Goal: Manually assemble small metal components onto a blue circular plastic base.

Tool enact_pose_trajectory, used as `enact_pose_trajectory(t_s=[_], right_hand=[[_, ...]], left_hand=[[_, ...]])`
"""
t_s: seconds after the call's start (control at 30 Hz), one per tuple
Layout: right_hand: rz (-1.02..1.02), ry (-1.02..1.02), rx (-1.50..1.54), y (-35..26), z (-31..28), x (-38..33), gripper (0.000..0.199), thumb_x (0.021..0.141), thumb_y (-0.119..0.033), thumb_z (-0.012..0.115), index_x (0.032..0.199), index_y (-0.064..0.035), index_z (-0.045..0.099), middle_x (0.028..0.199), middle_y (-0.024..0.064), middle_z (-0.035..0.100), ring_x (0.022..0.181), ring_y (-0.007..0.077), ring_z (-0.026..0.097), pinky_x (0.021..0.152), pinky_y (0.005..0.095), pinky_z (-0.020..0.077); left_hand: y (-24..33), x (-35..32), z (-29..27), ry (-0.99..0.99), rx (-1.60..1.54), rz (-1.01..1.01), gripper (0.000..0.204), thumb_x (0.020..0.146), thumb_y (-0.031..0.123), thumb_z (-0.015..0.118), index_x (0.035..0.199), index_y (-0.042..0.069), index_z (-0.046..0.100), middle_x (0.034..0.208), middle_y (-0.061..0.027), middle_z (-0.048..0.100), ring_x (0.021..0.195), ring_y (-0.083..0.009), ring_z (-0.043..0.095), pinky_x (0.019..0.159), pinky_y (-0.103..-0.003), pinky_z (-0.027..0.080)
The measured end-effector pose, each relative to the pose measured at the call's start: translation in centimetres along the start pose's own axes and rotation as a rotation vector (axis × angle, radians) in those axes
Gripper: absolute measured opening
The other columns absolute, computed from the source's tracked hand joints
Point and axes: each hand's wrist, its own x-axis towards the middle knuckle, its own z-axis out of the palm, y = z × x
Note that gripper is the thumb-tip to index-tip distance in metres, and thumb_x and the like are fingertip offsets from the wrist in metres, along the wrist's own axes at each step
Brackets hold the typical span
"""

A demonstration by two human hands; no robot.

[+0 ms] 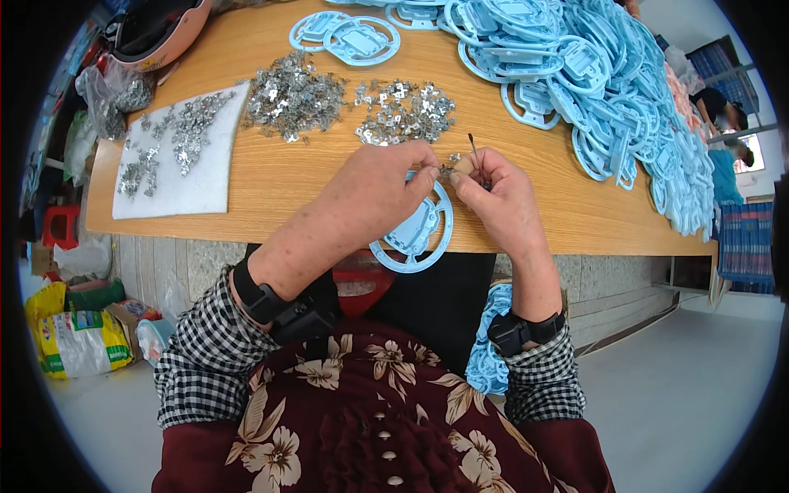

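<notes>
A light-blue plastic ring-shaped part [445, 230] with a moulded centre lies at the table's near edge, partly over it and partly under my left hand [382, 193]. The thumb and fingers of that hand are pinched together above the part's far rim; what they hold, if anything, is too small to make out. Just to the right, my right hand [505, 201] is closed around a thin dark tool [473, 149], its narrow end pointing up and away. A tan covering shows on one right fingertip. Small metal pieces [454, 157] lie by the fingertips of both hands.
Beyond my hands are two heaps of small metal clips [296, 97] [407, 113]. More clips lie on a white foam sheet [215, 185] at left. Blue parts [362, 41] lie at the far edge, and a large pile [600, 90] fills the right side. A helmet [168, 41] sits far left.
</notes>
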Motion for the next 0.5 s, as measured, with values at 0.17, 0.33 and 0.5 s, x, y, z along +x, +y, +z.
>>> enact_pose_trajectory(t_s=[0.17, 0.33, 0.5], right_hand=[[0.032, 0.004, 0.065, 0.1, 0.2, 0.2, 0.019, 0.084, -0.012, 0.069, 0.095, 0.0005, 0.061, 0.081, 0.0031, 0.061, 0.078, 0.0119, 0.058, 0.070, 0.0305, 0.0473], [0.066, 0.010, 0.143, 0.0, -0.2, 0.3, 0.031, 0.084, -0.011, 0.070, 0.108, 0.0014, 0.056, 0.086, 0.0058, 0.063, 0.082, 0.0134, 0.060, 0.073, 0.0303, 0.0485], [0.040, 0.049, 0.198, 0.5, 0.2, 0.2, 0.032, 0.085, -0.013, 0.071, 0.109, 0.0015, 0.056, 0.094, 0.0085, 0.065, 0.087, 0.0147, 0.061, 0.076, 0.0303, 0.0487]], left_hand=[[-0.7, 0.4, 0.4, 0.030, 0.025, 0.015, 0.021, 0.096, 0.024, 0.059, 0.103, 0.006, 0.067, 0.085, -0.0170, 0.069, 0.076, -0.0323, 0.066, 0.070, -0.039, 0.051], [-0.6, 0.6, 0.4, 0.014, 0.001, -0.002, 0.021, 0.096, 0.024, 0.060, 0.102, 0.005, 0.066, 0.084, -0.0142, 0.069, 0.075, -0.0270, 0.066, 0.071, -0.037, 0.052], [-1.0, 0.6, 0.3, 0.006, -0.011, -0.001, 0.021, 0.096, 0.023, 0.061, 0.103, 0.004, 0.066, 0.084, -0.0132, 0.069, 0.076, -0.0250, 0.066, 0.072, -0.036, 0.052]])
